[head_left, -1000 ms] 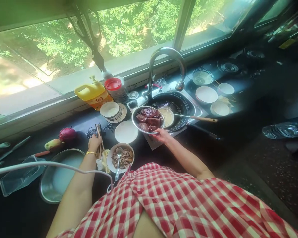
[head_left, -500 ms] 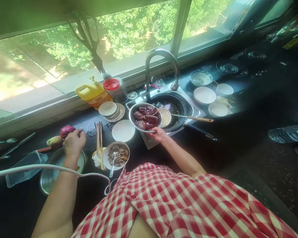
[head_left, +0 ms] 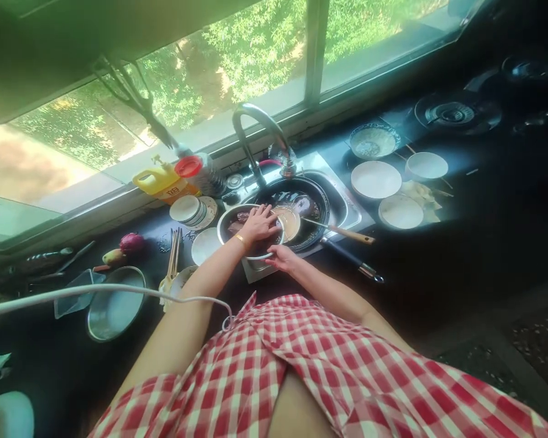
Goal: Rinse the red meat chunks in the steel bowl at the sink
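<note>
Two hands on round steel bowl (head_left: 231,220) of dark red meat | your left hand (head_left: 259,222) fingers spread flat over meat | your right hand (head_left: 281,258) fingers clamped on near rim

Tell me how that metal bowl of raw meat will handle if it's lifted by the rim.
The metal bowl looks thin and rigid, so it probably won't flex. Loaded with dark raw meat, it is likely heavy for its size. With the left hand in the meat and the right hand at the rim, a wet rim may be slippery.
</note>
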A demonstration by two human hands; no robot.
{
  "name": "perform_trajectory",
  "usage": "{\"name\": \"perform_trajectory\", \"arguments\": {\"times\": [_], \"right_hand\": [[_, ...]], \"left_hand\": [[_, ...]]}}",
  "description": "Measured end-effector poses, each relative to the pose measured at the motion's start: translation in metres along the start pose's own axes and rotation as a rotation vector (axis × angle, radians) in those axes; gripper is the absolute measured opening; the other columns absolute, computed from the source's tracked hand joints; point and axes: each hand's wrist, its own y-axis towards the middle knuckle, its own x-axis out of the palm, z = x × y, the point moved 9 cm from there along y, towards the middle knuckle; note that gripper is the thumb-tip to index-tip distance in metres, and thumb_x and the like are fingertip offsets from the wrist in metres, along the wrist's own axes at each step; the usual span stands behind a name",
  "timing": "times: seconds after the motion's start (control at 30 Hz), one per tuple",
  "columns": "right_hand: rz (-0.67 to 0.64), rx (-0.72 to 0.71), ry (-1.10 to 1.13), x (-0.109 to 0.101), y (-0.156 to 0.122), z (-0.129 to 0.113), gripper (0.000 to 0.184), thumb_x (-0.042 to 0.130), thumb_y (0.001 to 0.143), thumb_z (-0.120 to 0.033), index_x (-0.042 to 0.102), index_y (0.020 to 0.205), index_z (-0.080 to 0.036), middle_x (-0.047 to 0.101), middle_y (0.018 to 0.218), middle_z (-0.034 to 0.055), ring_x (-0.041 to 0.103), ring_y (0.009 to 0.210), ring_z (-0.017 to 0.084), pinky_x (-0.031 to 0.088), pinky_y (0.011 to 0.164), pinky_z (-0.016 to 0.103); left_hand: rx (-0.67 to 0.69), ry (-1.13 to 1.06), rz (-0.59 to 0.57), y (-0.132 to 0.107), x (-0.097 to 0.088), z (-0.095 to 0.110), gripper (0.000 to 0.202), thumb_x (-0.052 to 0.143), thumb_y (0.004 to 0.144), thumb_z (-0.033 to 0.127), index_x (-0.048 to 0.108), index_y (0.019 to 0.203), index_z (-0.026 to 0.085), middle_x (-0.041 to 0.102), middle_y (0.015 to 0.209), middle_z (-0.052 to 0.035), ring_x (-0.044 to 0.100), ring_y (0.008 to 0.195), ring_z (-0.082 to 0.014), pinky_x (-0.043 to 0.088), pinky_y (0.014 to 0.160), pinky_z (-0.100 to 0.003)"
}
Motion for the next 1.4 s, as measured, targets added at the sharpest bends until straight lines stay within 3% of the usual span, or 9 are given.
{"name": "perform_trajectory", "arguments": {"times": [0.27, 0.47, 0.7, 0.83, 0.9, 1.03, 1.2, 1.3, 1.4], "right_hand": [[-0.209, 0.221, 0.104, 0.014, 0.004, 0.005, 0.016, 0.037, 0.088, -0.003, 0.049, 0.091, -0.012, 0.061, 0.061, 0.0045, 0.055, 0.041, 0.010, 0.047, 0.038, 0.013], [-0.445, 0.275, 0.247, 0.037, 0.015, 0.010, 0.027, 0.037, 0.084, -0.001, 0.052, 0.106, -0.010, 0.070, 0.079, 0.0095, 0.063, 0.049, 0.011, 0.048, 0.040, 0.013], [-0.588, 0.297, 0.306, 0.053, 0.020, 0.004, 0.029, 0.035, 0.085, -0.002, 0.054, 0.106, -0.009, 0.071, 0.084, 0.0117, 0.063, 0.050, 0.010, 0.048, 0.043, 0.012], [-0.587, 0.299, 0.268, 0.060, 0.018, -0.001, 0.028, 0.036, 0.085, -0.002, 0.055, 0.105, -0.008, 0.070, 0.083, 0.0111, 0.064, 0.054, 0.011, 0.048, 0.044, 0.011], [-0.492, 0.262, 0.199, 0.054, 0.019, -0.008, 0.027, 0.037, 0.085, -0.002, 0.055, 0.103, -0.009, 0.069, 0.081, 0.0101, 0.066, 0.059, 0.012, 0.048, 0.043, 0.012], [-0.154, 0.095, 0.022, 0.013, 0.017, -0.033, 0.023, 0.041, 0.082, 0.001, 0.054, 0.097, -0.013, 0.058, 0.063, 0.0002, 0.057, 0.049, 0.011, 0.049, 0.041, 0.015], [0.033, -0.131, -0.139, -0.038, -0.002, -0.077, 0.029, 0.046, 0.077, 0.003, 0.055, 0.098, -0.016, 0.059, 0.062, -0.0008, 0.058, 0.050, 0.012, 0.051, 0.041, 0.020], [0.153, -0.271, -0.202, -0.066, -0.021, -0.110, 0.026, 0.048, 0.074, 0.003, 0.054, 0.091, -0.015, 0.059, 0.061, -0.0001, 0.058, 0.050, 0.013, 0.052, 0.039, 0.022], [0.306, -0.373, -0.184, -0.092, -0.039, -0.140, 0.017, 0.050, 0.074, 0.001, 0.051, 0.080, -0.015, 0.055, 0.056, -0.0015, 0.056, 0.048, 0.011, 0.051, 0.036, 0.020]], "left_hand": [[-0.076, 0.078, -0.285, 0.005, 0.004, 0.003, 0.063, 0.048, 0.091, 0.057, 0.050, 0.145, 0.024, 0.037, 0.156, -0.0175, 0.030, 0.142, -0.0396, 0.034, 0.106, -0.058], [-0.147, 0.143, -0.476, 0.008, 0.010, -0.006, 0.061, 0.053, 0.089, 0.056, 0.052, 0.143, 0.029, 0.035, 0.158, -0.0158, 0.027, 0.144, -0.0404, 0.036, 0.104, -0.062], [-0.193, 0.193, -0.514, 0.014, 0.007, -0.019, 0.057, 0.054, 0.088, 0.054, 0.055, 0.140, 0.032, 0.032, 0.160, -0.0130, 0.022, 0.146, -0.0409, 0.034, 0.104, -0.066], [-0.219, 0.187, -0.521, 0.014, 0.001, -0.027, 0.058, 0.055, 0.087, 0.054, 0.056, 0.140, 0.030, 0.032, 0.160, -0.0131, 0.022, 0.146, -0.0424, 0.033, 0.103, -0.068], [-0.205, 0.165, -0.476, 0.015, -0.002, -0.027, 0.059, 0.054, 0.088, 0.055, 0.054, 0.141, 0.029, 0.032, 0.160, -0.0141, 0.023, 0.145, -0.0423, 0.035, 0.103, -0.067], [-0.158, 0.045, -0.245, 0.023, -0.009, -0.018, 0.063, 0.045, 0.093, 0.056, 0.044, 0.149, 0.027, 0.027, 0.162, -0.0150, 0.022, 0.146, -0.0408, 0.035, 0.106, -0.062], [-0.075, -0.238, 0.057, 0.051, -0.030, -0.014, 0.059, 0.032, 0.101, 0.048, 0.038, 0.152, 0.019, 0.037, 0.157, -0.0151, 0.032, 0.144, -0.0300, 0.031, 0.115, -0.047], [-0.126, -0.348, 0.301, 0.067, -0.054, -0.044, 0.050, 0.022, 0.104, 0.036, 0.052, 0.138, 0.014, 0.057, 0.138, -0.0145, 0.048, 0.132, -0.0229, 0.034, 0.114, -0.040], [-0.206, -0.333, 0.414, 0.073, -0.057, -0.084, 0.046, 0.024, 0.103, 0.033, 0.061, 0.124, 0.014, 0.064, 0.126, -0.0144, 0.050, 0.128, -0.0225, 0.033, 0.114, -0.040]]}}
